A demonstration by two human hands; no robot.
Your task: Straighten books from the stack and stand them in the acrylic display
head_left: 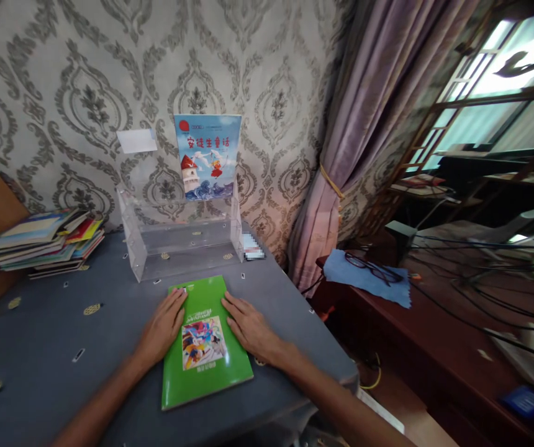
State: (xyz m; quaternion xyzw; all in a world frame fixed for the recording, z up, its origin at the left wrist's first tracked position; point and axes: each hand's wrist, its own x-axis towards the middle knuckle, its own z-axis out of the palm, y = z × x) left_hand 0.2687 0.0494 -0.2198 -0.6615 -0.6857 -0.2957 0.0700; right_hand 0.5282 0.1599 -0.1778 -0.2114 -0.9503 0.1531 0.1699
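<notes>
A green book (pixel 206 385) with a colourful picture on its cover lies flat on the grey cloth, its cover text upside down to me. My left hand (pixel 163 326) rests along the book's left edge, fingers stretched out and touching the cover. On the opposite edge, my right hand (pixel 252 328) lies with its fingers extended over the cover. Just beyond the book stands a clear acrylic rack (pixel 178 245). A blue storybook (pixel 208 158) with red Chinese characters stands upright at the rack's back right.
Several stacked books (pixel 48 239) sit at the back left. A white label (pixel 136 141) shows at the rack's upper left. To the right, a dark red desk (pixel 388 335) carries glasses (pixel 372 267) on a blue cloth (pixel 341 273) and tangled cables. A tied curtain (pixel 355 124) hangs behind.
</notes>
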